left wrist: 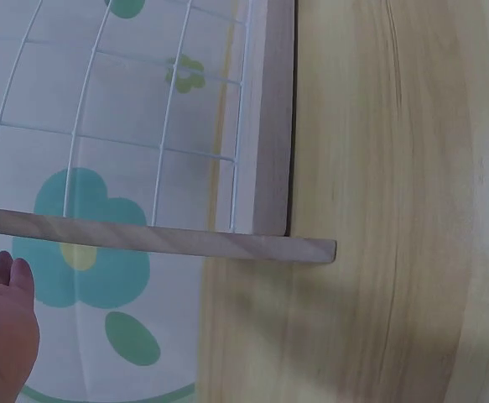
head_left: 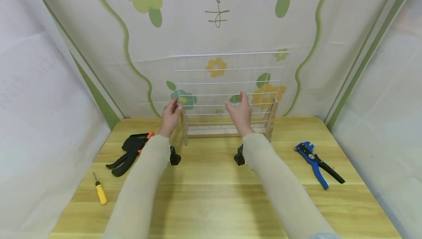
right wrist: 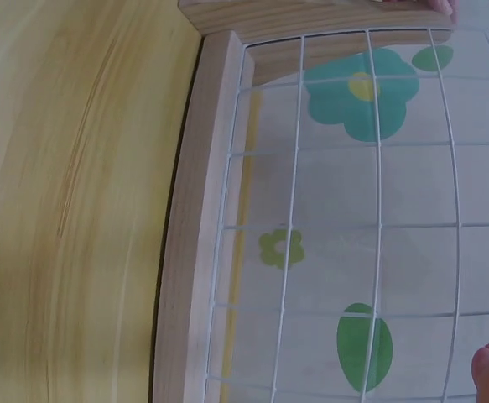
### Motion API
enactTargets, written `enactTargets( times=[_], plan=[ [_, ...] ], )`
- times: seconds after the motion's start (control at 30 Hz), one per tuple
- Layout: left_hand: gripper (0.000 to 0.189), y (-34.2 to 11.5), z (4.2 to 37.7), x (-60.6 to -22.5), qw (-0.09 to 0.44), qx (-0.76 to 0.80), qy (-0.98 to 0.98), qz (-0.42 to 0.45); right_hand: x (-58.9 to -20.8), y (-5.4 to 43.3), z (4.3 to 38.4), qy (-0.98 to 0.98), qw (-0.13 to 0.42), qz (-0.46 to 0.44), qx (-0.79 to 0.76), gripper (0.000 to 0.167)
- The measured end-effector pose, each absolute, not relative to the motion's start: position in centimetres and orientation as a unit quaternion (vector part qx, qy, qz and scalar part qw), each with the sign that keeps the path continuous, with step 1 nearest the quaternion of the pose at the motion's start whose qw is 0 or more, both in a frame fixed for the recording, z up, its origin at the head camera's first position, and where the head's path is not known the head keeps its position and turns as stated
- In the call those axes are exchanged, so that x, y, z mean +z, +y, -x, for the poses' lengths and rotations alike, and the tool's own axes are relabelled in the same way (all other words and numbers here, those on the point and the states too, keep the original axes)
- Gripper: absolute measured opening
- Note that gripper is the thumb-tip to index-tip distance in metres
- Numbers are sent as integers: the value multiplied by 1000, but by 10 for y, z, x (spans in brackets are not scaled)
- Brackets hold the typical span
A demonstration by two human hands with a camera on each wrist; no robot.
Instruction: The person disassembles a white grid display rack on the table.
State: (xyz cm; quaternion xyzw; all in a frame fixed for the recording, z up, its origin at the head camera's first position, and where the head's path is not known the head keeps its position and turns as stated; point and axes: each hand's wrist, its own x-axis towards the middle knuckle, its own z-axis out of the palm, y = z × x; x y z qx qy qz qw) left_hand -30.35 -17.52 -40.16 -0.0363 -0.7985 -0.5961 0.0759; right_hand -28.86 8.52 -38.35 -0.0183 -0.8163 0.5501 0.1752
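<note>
A white wire grid panel [head_left: 230, 83] stands upright in a wooden frame, its lower edge along the wooden crossbar [head_left: 214, 133]. At the frame's left side piece [head_left: 183, 123], my left hand [head_left: 170, 116] is held close to the upper end. The left wrist view shows the fingers [left wrist: 18, 273] of that hand just outside the wood. My right hand [head_left: 241, 114] is in front of the grid, right of its middle, thumb and fingers spread apart with nothing between them. One fingertip [right wrist: 483, 361] shows at the right wrist view's edge, over the wires.
On the left of the wooden table [head_left: 204, 195] lie a black clamp [head_left: 130, 153] with orange parts and a yellow-handled screwdriver [head_left: 100, 191]. A blue and black wire stripper [head_left: 316, 164] lies on the right. Behind the frame hangs a patterned cloth [head_left: 211, 37].
</note>
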Motion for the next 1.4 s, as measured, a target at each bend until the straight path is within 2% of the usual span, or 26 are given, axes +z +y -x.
enactTargets(
  times=[0.4,0.7,0.93,1.17,1.4],
  plan=[
    [49,-179,308,-399,31,-597,-800,50,-387,72,291,-784,208,75,580,59],
    [49,-179,300,-386,6,-608,-792,54,-391,59,298,-779,176,93,595,68],
    [49,-184,312,-404,32,-614,-787,58,-393,47,300,-756,215,104,610,67],
    [45,-185,316,-406,44,-630,-773,62,-395,40,305,-739,240,104,620,70],
    [45,-185,315,-412,39,-637,-767,70,-400,35,312,-714,270,119,635,57]
  ],
)
